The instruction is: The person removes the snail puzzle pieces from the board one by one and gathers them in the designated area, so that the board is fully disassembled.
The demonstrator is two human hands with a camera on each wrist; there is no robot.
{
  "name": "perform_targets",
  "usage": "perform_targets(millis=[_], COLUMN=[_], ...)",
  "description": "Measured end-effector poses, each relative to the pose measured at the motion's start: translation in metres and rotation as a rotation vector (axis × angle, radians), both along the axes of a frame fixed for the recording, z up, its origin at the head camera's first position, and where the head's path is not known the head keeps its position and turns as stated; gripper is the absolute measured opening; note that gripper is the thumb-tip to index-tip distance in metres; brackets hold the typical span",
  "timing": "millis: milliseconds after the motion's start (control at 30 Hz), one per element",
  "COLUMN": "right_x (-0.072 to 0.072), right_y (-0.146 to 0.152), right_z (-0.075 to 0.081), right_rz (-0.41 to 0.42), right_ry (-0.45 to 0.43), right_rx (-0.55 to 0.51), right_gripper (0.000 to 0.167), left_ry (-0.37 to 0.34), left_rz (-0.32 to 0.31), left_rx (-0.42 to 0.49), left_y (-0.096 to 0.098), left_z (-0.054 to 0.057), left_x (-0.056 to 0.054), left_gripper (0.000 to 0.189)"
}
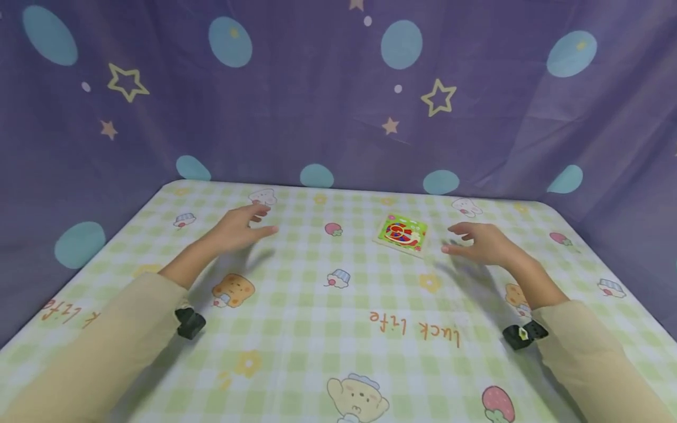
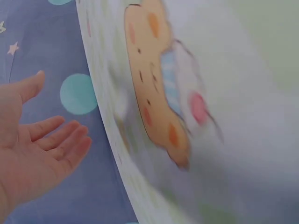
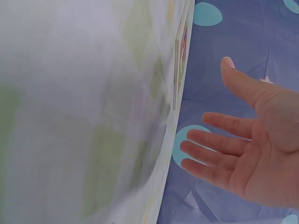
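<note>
A small square board (image 1: 402, 234) with a green picture and red and blue curved shapes lies flat on the table, right of the middle. In the right wrist view that board (image 3: 180, 60) appears edge-on, as a thin slab. My right hand (image 1: 480, 242) hovers just to the right of it, thumb and fingers spread apart and touching nothing. Farther left, my left hand (image 1: 238, 228) is held over the cloth with relaxed fingers and holds nothing. Both palms, the left hand (image 2: 42, 149) and the right hand (image 3: 254, 144), show bare in the wrist views.
A green-and-white checked tablecloth (image 1: 296, 329) with printed cartoons covers the table. Behind and beside it hangs a purple curtain (image 1: 317, 106) with stars and blue ovals. Each wrist wears a black strap, one on the left (image 1: 190, 323) and one on the right (image 1: 525, 334).
</note>
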State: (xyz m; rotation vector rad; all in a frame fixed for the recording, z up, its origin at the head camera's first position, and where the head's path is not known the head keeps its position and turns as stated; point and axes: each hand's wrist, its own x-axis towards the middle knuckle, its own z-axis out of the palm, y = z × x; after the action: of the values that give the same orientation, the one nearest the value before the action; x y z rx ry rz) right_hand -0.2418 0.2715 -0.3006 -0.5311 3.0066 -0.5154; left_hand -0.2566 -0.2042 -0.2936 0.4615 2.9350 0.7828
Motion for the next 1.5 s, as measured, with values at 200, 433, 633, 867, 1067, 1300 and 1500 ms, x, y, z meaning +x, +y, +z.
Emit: perform_targets(millis=[200,433,633,867,1067,1300,1500], right_x=[-0.015,-0.031,-0.043,-0.054,-0.057,-0.056,-0.054], right_y=[-0.003,-0.010,-0.017,-0.022,-0.025,-0.025,-0.022], right_z=[-0.003,-0.009,-0.012,-0.014,-0.014,-0.010,-0.011], right_rz=[0.054,0.100,0.100,0.120,0.140,0.159,0.147], right_ry=[0.019,-0.021,-0.022,-0.001,-0.012,0.007,-0.005], right_rx=[-0.013,-0.041,-0.056,-0.110,-0.120,-0.093,-0.061], right_gripper=[0.057,0.057,0.053,0.048,0.046,0.042,0.043], left_ry=[-0.009,-0.043,-0.033,-0.076,-0.022,-0.033,-0.045], left_rz=[-0.033,-0.077,-0.141,-0.194,-0.225,-0.336,-0.408], left_rx=[0.056,0.077,0.075,0.050,0.009,-0.013,-0.064], left_y=[0.028,0.065,0.099,0.130,0.149,0.178,0.203], left_z=[-0.006,-0.013,-0.015,-0.012,-0.004,-0.012,-0.019], left_x=[-0.024,-0.049,-0.068,-0.083,-0.098,-0.104,-0.097], left_gripper=[0.055,0.048,0.044,0.042,0.039,0.036,0.036])
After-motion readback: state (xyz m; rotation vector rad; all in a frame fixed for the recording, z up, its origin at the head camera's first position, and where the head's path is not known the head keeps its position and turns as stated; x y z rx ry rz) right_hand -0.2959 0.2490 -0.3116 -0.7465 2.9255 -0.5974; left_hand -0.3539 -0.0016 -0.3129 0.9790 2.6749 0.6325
